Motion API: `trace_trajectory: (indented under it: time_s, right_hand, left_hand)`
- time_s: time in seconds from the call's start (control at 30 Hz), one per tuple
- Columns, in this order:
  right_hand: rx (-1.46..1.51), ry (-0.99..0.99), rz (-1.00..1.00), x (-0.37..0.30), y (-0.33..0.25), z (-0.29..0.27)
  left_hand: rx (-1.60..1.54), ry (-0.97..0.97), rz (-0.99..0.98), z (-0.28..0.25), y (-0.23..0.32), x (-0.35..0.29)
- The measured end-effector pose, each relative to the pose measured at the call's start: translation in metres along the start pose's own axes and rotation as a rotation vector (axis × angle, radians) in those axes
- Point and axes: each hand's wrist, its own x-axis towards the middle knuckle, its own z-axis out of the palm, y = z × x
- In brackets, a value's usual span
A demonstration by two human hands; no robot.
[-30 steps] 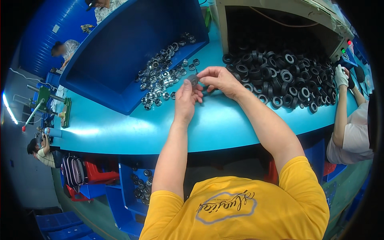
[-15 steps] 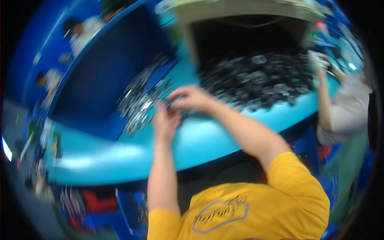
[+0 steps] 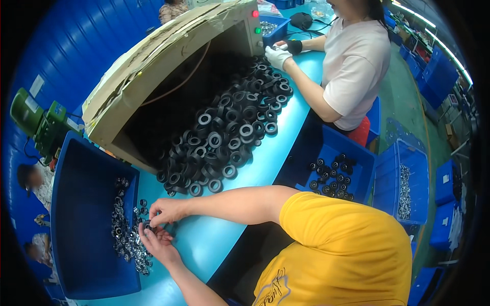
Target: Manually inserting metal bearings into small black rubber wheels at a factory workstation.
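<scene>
My left hand (image 3: 158, 244) is beside the small shiny metal parts, fingers curled around a small dark round part (image 3: 147, 224). From above, the fingertips of my right hand (image 3: 168, 210) pinch at that same part, so both hands meet on it. Its finer detail is partly covered by my fingers. Small shiny metal rings (image 3: 121, 224) lie inside the tipped blue bin (image 3: 84, 214), and more spill out of its mouth close to my hands. Beyond my right forearm spreads a big heap of black rings (image 3: 224, 130) on the light-blue table (image 3: 217, 242).
A beige box-like housing (image 3: 148, 76) stands behind the heap. At the far right of the table, a co-worker's gloved hand (image 3: 278, 57) holds something small. A blue crate (image 3: 365, 173) with black wheel-like parts sits below the table edge on my right. Green machinery (image 3: 46, 125) stands at left.
The view has swung to the right and sharpened, so the crates and co-worker show more. My hands remain together at the dark part, beside the metal rings.
</scene>
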Motion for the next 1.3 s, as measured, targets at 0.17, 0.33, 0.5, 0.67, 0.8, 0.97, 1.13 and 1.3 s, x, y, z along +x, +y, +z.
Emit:
trace_trajectory:
  time_s: [0.17, 0.33, 0.5, 0.67, 0.8, 0.97, 1.13, 1.3]
  right_hand:
    - [0.046, -0.011, 0.02, 0.001, -0.001, 0.0]
    - [0.052, -0.044, 0.031, -0.001, -0.006, 0.0]
    - [-0.019, -0.038, 0.026, 0.0, -0.002, -0.001]
    - [-0.065, -0.045, 0.025, 0.001, 0.0, 0.0]
    - [-0.11, -0.041, 0.002, 0.001, 0.002, 0.0]
    - [-0.138, -0.045, 0.012, 0.0, 0.0, 0.0]
    - [-0.182, -0.042, -0.011, -0.002, -0.002, 0.002]
    - [-0.19, -0.048, -0.051, 0.001, 0.004, 0.001]
  left_hand:
    - [0.131, -0.086, 0.11, 0.004, 0.002, -0.005]
    - [0.144, -0.087, 0.113, -0.01, -0.009, 0.003]
    - [0.166, -0.022, 0.124, -0.01, -0.018, 0.008]
    - [0.197, -0.022, 0.127, -0.015, -0.02, 0.009]
    - [0.204, -0.007, 0.164, -0.015, -0.027, 0.012]
    - [0.228, -0.037, 0.138, -0.02, -0.026, 0.012]
    - [0.271, -0.007, 0.169, -0.014, -0.025, 0.009]
    - [0.297, -0.012, 0.161, -0.009, -0.018, 0.004]
